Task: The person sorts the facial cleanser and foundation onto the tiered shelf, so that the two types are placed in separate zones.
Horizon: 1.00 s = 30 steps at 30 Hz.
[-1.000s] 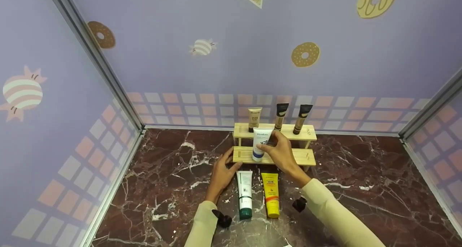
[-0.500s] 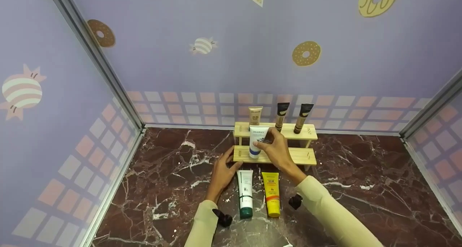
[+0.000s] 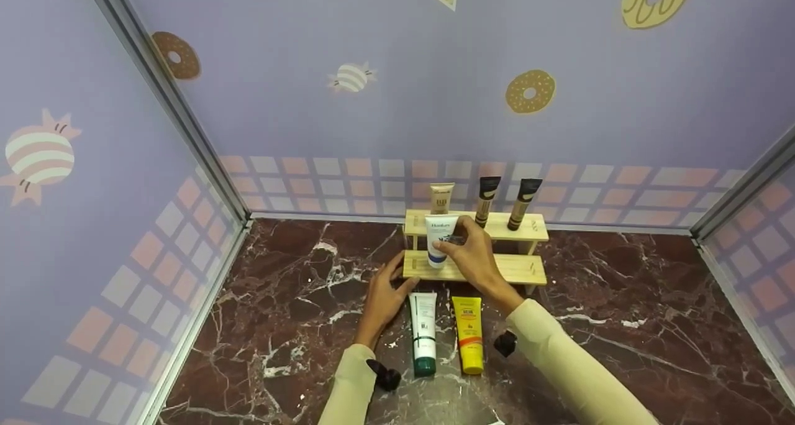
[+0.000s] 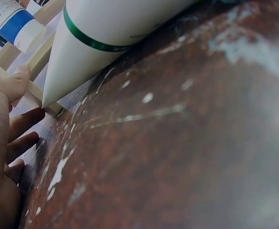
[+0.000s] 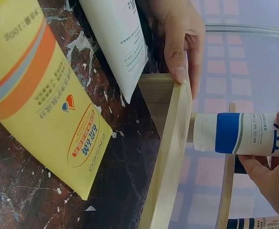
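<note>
A white squeeze tube (image 3: 440,227) with a blue band stands cap down, pinched by my right hand (image 3: 477,258) between thumb and fingers. Its white cap (image 5: 204,132) is right at the left part of the lower shelf of a two-step wooden display stand (image 3: 509,267). My left hand (image 3: 381,296) holds the left front corner of that shelf, thumb (image 5: 179,72) on the front and fingers around the end. Just in front of the stand lie a white tube with a green cap (image 3: 424,329) and a yellow tube (image 3: 469,335), side by side.
On the upper shelf stand a beige tube (image 3: 441,195) and two black-topped tubes (image 3: 487,195), behind the held one. A dark marbled tabletop (image 3: 286,307) lies under everything. Patterned lilac panels (image 3: 435,120) close off the back and both sides.
My right hand has moved the blue-banded tube slightly left and back over the lower shelf, toward its left end. My left hand stays at the stand's corner.
</note>
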{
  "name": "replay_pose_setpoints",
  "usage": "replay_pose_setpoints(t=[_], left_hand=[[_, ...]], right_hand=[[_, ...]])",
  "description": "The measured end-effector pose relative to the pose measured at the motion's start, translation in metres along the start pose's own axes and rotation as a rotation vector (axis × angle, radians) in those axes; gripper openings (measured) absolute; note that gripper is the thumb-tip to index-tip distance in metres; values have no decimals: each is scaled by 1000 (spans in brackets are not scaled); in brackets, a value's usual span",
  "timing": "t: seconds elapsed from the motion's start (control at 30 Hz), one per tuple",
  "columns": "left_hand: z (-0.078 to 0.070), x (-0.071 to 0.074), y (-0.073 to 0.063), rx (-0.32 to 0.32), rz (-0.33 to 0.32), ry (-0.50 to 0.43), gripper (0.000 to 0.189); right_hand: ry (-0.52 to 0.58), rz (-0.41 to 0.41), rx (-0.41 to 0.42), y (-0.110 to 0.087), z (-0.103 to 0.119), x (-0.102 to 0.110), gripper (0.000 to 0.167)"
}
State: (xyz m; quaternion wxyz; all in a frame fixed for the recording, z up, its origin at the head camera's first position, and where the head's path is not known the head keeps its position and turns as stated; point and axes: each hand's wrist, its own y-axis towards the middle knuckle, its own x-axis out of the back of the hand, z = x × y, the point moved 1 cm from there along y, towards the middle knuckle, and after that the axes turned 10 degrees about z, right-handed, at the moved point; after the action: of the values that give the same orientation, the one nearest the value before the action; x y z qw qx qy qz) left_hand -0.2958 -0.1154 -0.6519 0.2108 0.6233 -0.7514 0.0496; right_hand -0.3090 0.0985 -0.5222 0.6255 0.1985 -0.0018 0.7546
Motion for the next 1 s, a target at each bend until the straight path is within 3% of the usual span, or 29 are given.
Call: replay_pose_setpoints(t=[0.33, 0.57, 0.87, 1.0], left_hand=[[1, 1, 0, -34, 1, 41, 77], [-1, 0, -2, -32, 16, 0, 75], [0, -1, -1, -38, 0, 22, 74], [1, 0, 0, -61, -3, 51, 74]], right_hand=[[-9, 6, -2, -1, -1, -5, 33], [16, 20, -7, -5, -10, -6, 33], [60, 68, 5, -12, -13, 2, 35], [92, 39, 13, -20, -14, 11, 39]])
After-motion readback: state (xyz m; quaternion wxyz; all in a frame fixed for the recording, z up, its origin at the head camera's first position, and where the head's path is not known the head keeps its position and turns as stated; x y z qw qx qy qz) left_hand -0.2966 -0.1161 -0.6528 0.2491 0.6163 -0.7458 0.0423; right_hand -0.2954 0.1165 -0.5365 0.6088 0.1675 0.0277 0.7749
